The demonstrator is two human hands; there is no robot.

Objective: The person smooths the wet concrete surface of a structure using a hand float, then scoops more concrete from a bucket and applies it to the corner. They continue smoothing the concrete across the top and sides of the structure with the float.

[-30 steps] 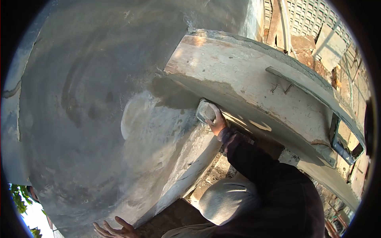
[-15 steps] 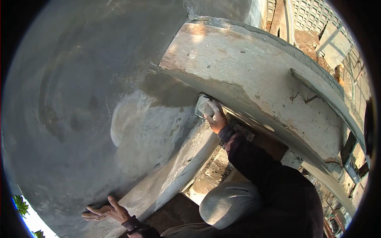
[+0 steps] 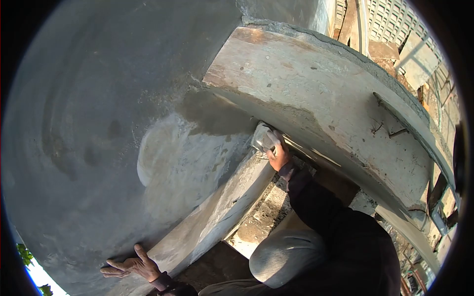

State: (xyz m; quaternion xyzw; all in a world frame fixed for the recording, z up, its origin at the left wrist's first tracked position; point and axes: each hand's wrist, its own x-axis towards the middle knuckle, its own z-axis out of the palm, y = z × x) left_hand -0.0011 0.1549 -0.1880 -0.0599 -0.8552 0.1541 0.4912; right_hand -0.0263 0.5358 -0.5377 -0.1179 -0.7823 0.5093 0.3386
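Note:
My right hand (image 3: 278, 150) grips a small grey, sponge-like block (image 3: 262, 136), its fingers bent over the near side. The block is pressed into the inner corner where the grey plastered wall (image 3: 94, 148) meets the underside of a curved board (image 3: 301, 74). A darker, damp-looking patch (image 3: 212, 112) lies on the plaster just beyond it. Lower down, my left hand (image 3: 133, 266) rests on the plaster with its fingers spread, holding nothing.
A pale ledge (image 3: 237, 195) slants below the block, with rough masonry (image 3: 269, 212) beside it. Bent nails (image 3: 397, 133) stick out of the curved board. My knee (image 3: 286, 256) is at the bottom. Planks and a lattice (image 3: 392, 22) stand at the upper right.
My right hand and the block have shifted slightly right and down along the corner. The view has moved a little too. My left hand stays on the plaster.

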